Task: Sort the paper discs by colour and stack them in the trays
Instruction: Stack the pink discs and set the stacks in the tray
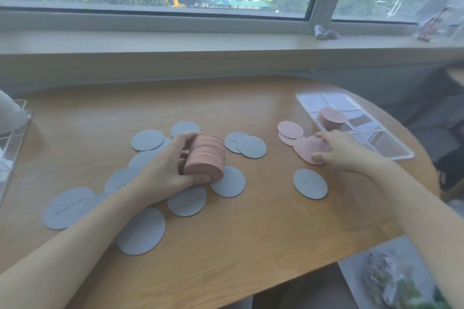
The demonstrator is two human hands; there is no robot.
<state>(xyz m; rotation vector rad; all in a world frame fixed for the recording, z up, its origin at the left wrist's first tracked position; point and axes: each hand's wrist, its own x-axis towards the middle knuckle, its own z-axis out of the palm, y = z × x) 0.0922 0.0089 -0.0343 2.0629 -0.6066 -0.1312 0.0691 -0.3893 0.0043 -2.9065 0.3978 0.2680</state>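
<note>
from the head camera, the left hand (170,170) reaches in from the lower left with its forearm low over the round wooden table (251,233), fingers curled tight around a thick stack of pink paper discs (206,157) tipped on its side above scattered grey paper discs (185,200). the right hand (336,149) stretches forward, fingers spread and seemingly pinching a few loose pink paper discs (307,149) lying flat, though the grip is blurred. just beyond it, the clear plastic compartment tray (391,150) holds a short pink disc stack (331,118) in a middle compartment.

Pink stack (204,155) and loose pink discs (290,129); grey-blue discs (147,140), several with faint dark handwriting. Tray (391,150) clear, holding a second pink stack (331,118). Table (226,246) light wood grain.
</note>
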